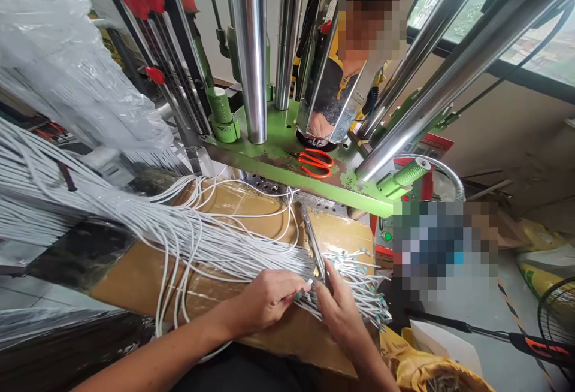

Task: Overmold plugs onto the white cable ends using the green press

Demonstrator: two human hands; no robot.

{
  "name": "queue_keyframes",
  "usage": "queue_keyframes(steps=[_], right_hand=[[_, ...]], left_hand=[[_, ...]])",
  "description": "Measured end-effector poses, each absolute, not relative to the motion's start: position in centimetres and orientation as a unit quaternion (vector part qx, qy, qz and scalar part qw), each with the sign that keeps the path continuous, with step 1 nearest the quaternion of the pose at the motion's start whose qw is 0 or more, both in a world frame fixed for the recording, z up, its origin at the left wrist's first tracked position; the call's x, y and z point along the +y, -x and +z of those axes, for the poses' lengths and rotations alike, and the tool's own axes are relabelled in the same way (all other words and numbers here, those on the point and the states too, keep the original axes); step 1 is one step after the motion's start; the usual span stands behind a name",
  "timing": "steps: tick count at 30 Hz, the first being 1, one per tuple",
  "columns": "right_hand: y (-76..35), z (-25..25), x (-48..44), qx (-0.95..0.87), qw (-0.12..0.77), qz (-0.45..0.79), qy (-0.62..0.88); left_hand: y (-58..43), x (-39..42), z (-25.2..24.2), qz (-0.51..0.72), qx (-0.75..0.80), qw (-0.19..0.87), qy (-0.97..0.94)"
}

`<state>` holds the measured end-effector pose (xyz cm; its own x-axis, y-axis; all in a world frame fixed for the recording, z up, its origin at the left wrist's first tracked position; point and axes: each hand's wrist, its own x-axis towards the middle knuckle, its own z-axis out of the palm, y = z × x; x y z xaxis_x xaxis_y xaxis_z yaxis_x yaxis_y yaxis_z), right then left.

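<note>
Cardboard wrapped in clear tape covers the bench in front of a green press; across it, from the left edge to the right, lies a thick bundle of white cables, and their ends, tipped with small teal connectors, fan out at the right end of the cardboard, just beside both hands. The left hand rests on the bundle with its fingers curled, thumb and forefinger pinched on a single cable end with a teal tip. The right hand lies close beside it, nearly touching; its fingers are drawn together at the near end of a slim metal bar that lies slantwise over the cables; it touches the bar, but from where I stand I cannot tell whether it grips the bar or a cable under it. A few loose cables loop away from the bundle toward the machine.

Behind the cardboard runs the press's green base plate, worn and rusty in places; orange-handled scissors lie on it, and polished steel columns rise from it. A person in a yellow and black top shows between the columns. Crumpled clear plastic sheet hangs at upper left; a fan grille and a yellow bag sit low on the right.
</note>
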<state>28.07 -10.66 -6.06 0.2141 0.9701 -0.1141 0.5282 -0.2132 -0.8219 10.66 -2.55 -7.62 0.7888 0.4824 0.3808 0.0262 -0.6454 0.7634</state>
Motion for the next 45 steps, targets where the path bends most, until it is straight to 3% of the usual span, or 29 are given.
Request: queue_keyframes(steps=[15, 34, 40, 45], right_hand=[[-27.5, -7.5, -11.0, -0.475, 0.398, 0.395, 0.678], [-27.5, -7.8, -11.0, -0.467, 0.393, 0.413, 0.676], [-27.1, -7.2, -10.8, -0.471, 0.376, 0.395, 0.693], [-27.1, -6.6, -10.8, -0.445, 0.37, 0.435, 0.689]], left_hand=[[-11.2, -3.1, -8.2, 0.304, 0.138, 0.283, -0.899], [-11.0, -3.2, -9.4, 0.3, 0.139, 0.286, -0.9], [-11.7, -3.2, -8.9, 0.316, 0.181, 0.388, -0.846], [-11.4, -2.5, -5.9, 0.246, 0.285, 0.521, -0.766]])
